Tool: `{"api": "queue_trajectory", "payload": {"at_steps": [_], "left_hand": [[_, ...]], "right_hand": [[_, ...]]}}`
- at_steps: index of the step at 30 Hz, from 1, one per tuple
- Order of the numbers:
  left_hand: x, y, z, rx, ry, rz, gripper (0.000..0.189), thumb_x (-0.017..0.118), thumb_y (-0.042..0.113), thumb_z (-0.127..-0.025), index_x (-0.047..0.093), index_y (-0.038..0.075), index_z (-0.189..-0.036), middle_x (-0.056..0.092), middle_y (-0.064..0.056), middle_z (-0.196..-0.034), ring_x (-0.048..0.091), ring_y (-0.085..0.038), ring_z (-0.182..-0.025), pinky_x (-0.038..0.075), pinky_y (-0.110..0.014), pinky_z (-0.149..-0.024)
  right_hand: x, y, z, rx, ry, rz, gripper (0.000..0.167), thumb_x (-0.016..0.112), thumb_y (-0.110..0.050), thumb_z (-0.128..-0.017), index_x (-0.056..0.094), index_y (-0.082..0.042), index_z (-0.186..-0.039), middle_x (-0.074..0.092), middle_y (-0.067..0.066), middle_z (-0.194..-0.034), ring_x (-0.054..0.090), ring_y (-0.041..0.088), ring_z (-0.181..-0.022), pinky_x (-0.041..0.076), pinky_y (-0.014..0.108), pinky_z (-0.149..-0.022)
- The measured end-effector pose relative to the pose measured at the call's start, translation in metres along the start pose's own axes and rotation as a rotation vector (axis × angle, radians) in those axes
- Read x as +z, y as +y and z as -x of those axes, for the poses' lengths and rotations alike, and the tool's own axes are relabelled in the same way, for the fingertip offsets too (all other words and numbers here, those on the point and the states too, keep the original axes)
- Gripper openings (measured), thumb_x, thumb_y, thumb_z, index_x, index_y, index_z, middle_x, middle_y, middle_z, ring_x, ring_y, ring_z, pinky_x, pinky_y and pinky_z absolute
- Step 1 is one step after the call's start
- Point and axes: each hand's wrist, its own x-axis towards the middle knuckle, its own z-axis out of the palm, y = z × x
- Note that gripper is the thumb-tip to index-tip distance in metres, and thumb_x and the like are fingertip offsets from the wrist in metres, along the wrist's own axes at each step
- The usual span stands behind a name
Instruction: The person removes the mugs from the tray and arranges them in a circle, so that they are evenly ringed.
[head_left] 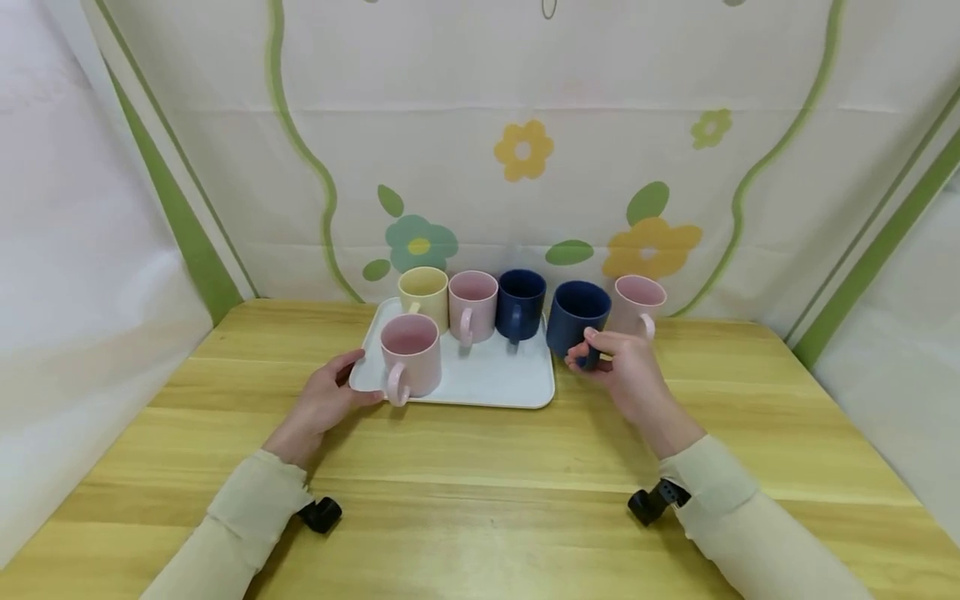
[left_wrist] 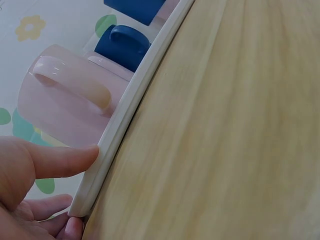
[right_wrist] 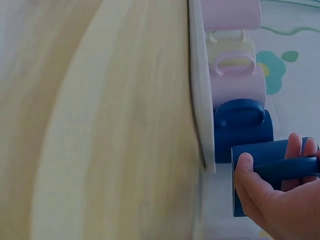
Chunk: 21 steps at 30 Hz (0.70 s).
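In the head view, my right hand [head_left: 628,367] holds a dark blue mug [head_left: 573,312] by its handle just past the tray's right edge. The right wrist view shows this held mug [right_wrist: 277,155] raised above the level of the tray's rim. My left hand [head_left: 330,396] grips the front left corner of the white tray [head_left: 487,387], thumb at the front rim and fingers at the left side. At the tray's front left is a pink mug [head_left: 420,362]. Behind it, a yellow mug [head_left: 429,292], another pink mug [head_left: 483,308] and a dark blue mug [head_left: 525,304] form a row.
One more pink mug [head_left: 637,300] stands on the wooden table [head_left: 480,492] at the back right, partly hidden by the right hand and held mug. A flower-patterned curtain [head_left: 465,167] hangs close behind the tray, and white fabric hangs at both sides.
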Motion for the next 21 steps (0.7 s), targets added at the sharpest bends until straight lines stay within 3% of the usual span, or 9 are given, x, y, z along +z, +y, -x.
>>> {"api": "queue_trajectory", "payload": {"at_steps": [2, 5, 6, 9, 13, 16, 20, 21], "left_hand": [[0.001, 0.001, 0.000, -0.004, -0.001, 0.007, 0.093, 0.079, 0.012, -0.093, 0.024, 0.004, -0.169, 0.028, -0.023, -0.174, 0.029, -0.044, -0.159, 0.026, -0.060, -0.131], [0.001, 0.001, 0.000, -0.007, 0.004, 0.010, 0.093, 0.079, 0.011, -0.093, 0.025, 0.004, -0.168, 0.028, -0.023, -0.174, 0.029, -0.043, -0.159, 0.025, -0.060, -0.131], [0.001, 0.001, 0.000, -0.008, 0.006, 0.009, 0.093, 0.079, 0.011, -0.093, 0.025, 0.004, -0.168, 0.028, -0.024, -0.173, 0.029, -0.043, -0.159, 0.025, -0.060, -0.131], [0.001, 0.001, -0.001, -0.009, 0.011, 0.004, 0.093, 0.079, 0.011, -0.092, 0.025, 0.004, -0.168, 0.029, -0.024, -0.173, 0.029, -0.043, -0.159, 0.024, -0.059, -0.132], [0.001, 0.000, -0.002, -0.015, 0.009, -0.003, 0.093, 0.080, 0.012, -0.092, 0.027, 0.005, -0.168, 0.029, -0.022, -0.173, 0.029, -0.042, -0.158, 0.024, -0.059, -0.132], [0.002, -0.001, -0.003, -0.020, 0.006, 0.008, 0.093, 0.080, 0.013, -0.092, 0.028, 0.006, -0.168, 0.030, -0.021, -0.173, 0.030, -0.041, -0.158, 0.025, -0.058, -0.132], [0.003, -0.003, -0.003, -0.016, 0.010, 0.017, 0.092, 0.080, 0.012, -0.092, 0.029, 0.006, -0.168, 0.031, -0.021, -0.173, 0.030, -0.041, -0.159, 0.025, -0.058, -0.132], [0.002, -0.003, -0.002, -0.015, 0.012, 0.015, 0.092, 0.080, 0.012, -0.092, 0.029, 0.005, -0.168, 0.031, -0.022, -0.173, 0.030, -0.042, -0.159, 0.025, -0.058, -0.132]], "right_hand": [[-0.005, 0.000, -0.002, 0.003, 0.018, 0.008, 0.028, 0.056, -0.016, -0.110, 0.056, 0.008, -0.125, 0.071, -0.001, -0.079, 0.075, 0.022, -0.088, 0.063, 0.034, -0.096], [-0.009, 0.002, -0.004, 0.010, 0.029, 0.022, 0.064, 0.053, -0.016, -0.111, 0.018, 0.004, -0.160, 0.070, -0.004, -0.078, 0.074, 0.019, -0.086, 0.062, 0.032, -0.095], [-0.009, 0.003, -0.005, 0.018, 0.033, 0.019, 0.069, 0.053, -0.017, -0.111, 0.010, 0.003, -0.162, 0.070, -0.004, -0.079, 0.074, 0.018, -0.087, 0.062, 0.032, -0.096], [-0.010, 0.005, -0.006, 0.040, 0.045, 0.015, 0.066, 0.053, -0.018, -0.112, 0.015, 0.001, -0.162, 0.071, -0.004, -0.080, 0.074, 0.019, -0.088, 0.062, 0.034, -0.098], [-0.011, 0.006, -0.008, 0.075, 0.066, 0.001, 0.045, 0.054, -0.020, -0.111, 0.037, 0.003, -0.147, 0.071, -0.002, -0.083, 0.074, 0.020, -0.091, 0.061, 0.035, -0.102], [-0.013, 0.007, -0.008, 0.094, 0.081, -0.009, 0.056, 0.054, -0.020, -0.111, 0.028, 0.000, -0.156, 0.071, -0.002, -0.084, 0.074, 0.020, -0.092, 0.061, 0.035, -0.102], [-0.012, 0.010, -0.009, 0.102, 0.081, -0.025, 0.079, 0.054, -0.021, -0.112, 0.000, -0.017, -0.168, 0.072, -0.003, -0.085, 0.073, 0.020, -0.095, 0.060, 0.036, -0.103], [-0.012, 0.011, -0.009, 0.112, 0.079, -0.033, 0.079, 0.054, -0.022, -0.112, 0.000, -0.018, -0.168, 0.072, -0.003, -0.085, 0.073, 0.020, -0.095, 0.059, 0.036, -0.104]]}}
